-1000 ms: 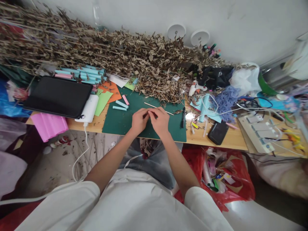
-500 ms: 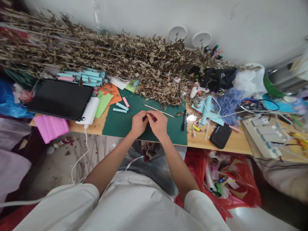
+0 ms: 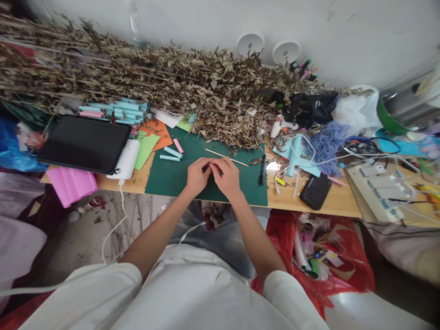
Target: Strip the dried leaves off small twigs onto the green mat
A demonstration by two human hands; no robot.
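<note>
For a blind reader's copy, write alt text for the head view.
A bare left hand and right hand meet over a green mat; anything between the fingers is hidden. Nearby lie a thin stick and small blue and pink rolls, with heaped dry leaves behind.

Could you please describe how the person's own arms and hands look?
The person wears a plain white short-sleeved top with loose, wide sleeves. Both forearms are bare below them. The left hand and right hand wear no gloves, and no watch or bracelet shows.
</note>
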